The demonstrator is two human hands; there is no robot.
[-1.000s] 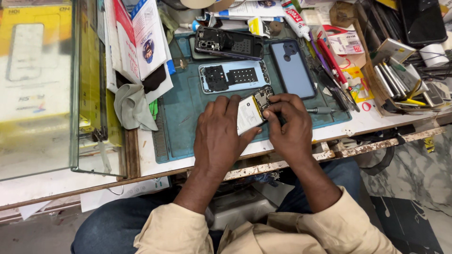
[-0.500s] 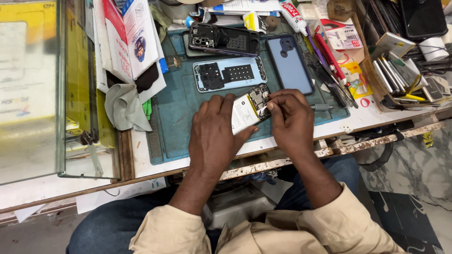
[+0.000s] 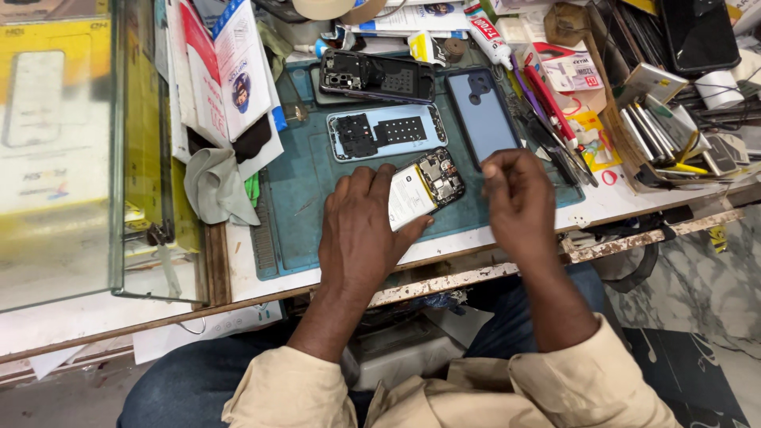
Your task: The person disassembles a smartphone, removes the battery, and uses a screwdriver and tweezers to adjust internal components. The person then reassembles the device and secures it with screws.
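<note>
1. The teal work mat [image 3: 301,214] is the landmark here: a flat, matte rubbery rectangle with a ridged strip down its left edge, lying on a worn white bench top [image 3: 626,202] whose front edge is chipped and flaking.
2. Left of the mat stands a glass case [image 3: 119,158] with a smooth, reflective pane, and a crumpled grey cloth [image 3: 214,190] droops between the two.
3. At the mat's far edge lies a dark phone frame [image 3: 376,75], long and flat, its insides exposed. Just nearer is a pale blue mid-frame [image 3: 388,131] with black patches, lying parallel to it.
4. On the mat's right part a blue-grey back cover [image 3: 483,111] lies smooth and glossy, with its long axis running away from the person.
5. The left hand [image 3: 361,230] lies flat near the mat's middle, fingers spread, pressing down on the opened phone [image 3: 420,190] and pinning rather than wrapping it.
6. That phone is a thin slab with a white battery at its near-left end and a dark, metallic circuit board at its far-right end. Its long axis runs diagonally, the board end pointing up and to the right across the mat.
7. The right hand [image 3: 519,202] hovers over the mat's right edge, clear of the phone, its fingertips pinched together; whether anything is held between them I cannot tell.
</note>
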